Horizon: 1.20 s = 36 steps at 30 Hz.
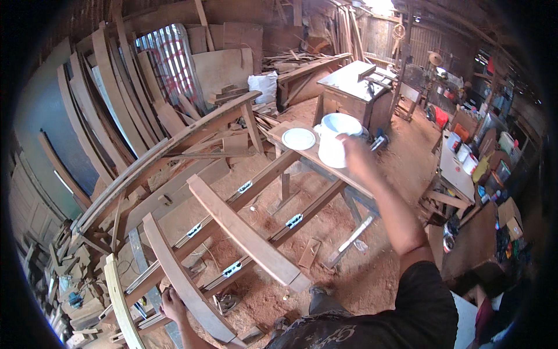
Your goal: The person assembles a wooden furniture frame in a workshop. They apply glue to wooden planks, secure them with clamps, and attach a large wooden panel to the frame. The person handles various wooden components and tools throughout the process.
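Note:
At the near end of the wooden bench, my right hand (pixel 351 152) is closed on the near side of a white plastic tub (pixel 331 150). The tub's open top shows a pale blue-white inside. Beside it on the bench lies a round white lid (pixel 299 139). Low on the left, my left hand (pixel 172 303) has its fingers curled beside a curved brown board (pixel 185 279); what it holds, if anything, is too small to make out. That board lies across two wooden rails (pixel 261 168), as do another brown board (pixel 247 230) and a paler curved strip (pixel 119 302).
Blue-white clamp-like pieces (pixel 232 269) sit on the rails. A long curved workbench (pixel 168 151) runs along the left, with planks (pixel 110 87) leaning behind it. Farther back stands a white-topped table (pixel 343 81). A cluttered side table (pixel 456 168) is at right, and offcuts and sawdust cover the floor.

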### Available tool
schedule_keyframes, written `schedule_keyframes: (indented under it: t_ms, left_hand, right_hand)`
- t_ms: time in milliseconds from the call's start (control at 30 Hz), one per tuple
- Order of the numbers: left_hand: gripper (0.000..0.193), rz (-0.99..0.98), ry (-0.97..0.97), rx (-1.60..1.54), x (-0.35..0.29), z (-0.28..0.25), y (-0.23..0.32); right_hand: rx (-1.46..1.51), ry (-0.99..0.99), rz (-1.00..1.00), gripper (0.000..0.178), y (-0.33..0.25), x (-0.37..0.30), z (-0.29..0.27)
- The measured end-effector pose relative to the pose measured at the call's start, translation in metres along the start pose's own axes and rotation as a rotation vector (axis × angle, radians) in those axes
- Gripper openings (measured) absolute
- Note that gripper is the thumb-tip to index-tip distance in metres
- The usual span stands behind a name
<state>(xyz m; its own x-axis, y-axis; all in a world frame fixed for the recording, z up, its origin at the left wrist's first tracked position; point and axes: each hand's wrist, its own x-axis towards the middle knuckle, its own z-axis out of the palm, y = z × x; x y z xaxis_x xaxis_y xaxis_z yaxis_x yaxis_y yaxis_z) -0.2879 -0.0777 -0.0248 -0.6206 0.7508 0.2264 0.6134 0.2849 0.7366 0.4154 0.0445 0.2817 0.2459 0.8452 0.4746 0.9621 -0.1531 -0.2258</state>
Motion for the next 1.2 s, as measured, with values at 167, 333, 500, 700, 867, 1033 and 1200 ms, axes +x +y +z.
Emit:
schedule_keyframes:
  t_ms: [167, 333, 500, 700, 867, 1033, 1200]
  left_hand:
    - [0.026, 0.073, 0.159, -0.308, -0.04, -0.042, 0.034]
    - [0.038, -0.089, -0.015, -0.228, -0.118, -0.093, 0.086]
    - [0.037, -0.391, 0.367, -0.267, -0.207, -0.103, 0.109]
    - [0.048, -0.226, 0.645, 0.459, -0.294, -0.088, 0.107]
    - [0.047, -0.218, 0.136, 0.344, -0.301, 0.02, 0.101]
    - [0.047, -0.558, -0.62, 0.312, -0.364, 0.084, 0.052]
    - [0.047, -0.71, -1.118, 0.463, -0.459, 0.055, -0.027]
  right_hand:
    - [-0.376, -0.221, -0.083, 0.032, 0.114, 0.133, 0.017]
    - [-0.674, -0.375, -0.253, 0.027, 0.138, 0.215, 0.096]
    - [-0.832, -0.627, -0.432, 0.028, 0.13, 0.218, 0.134]
    - [-0.084, -0.614, -0.177, 0.025, 0.182, 0.239, 0.044]
    - [0.498, -0.473, 0.145, 0.019, 0.228, 0.215, 0.03]
    - [0.733, -0.487, 0.145, 0.025, 0.236, 0.187, 0.053]
    - [0.722, -0.486, 0.147, 0.033, 0.232, 0.175, 0.073]
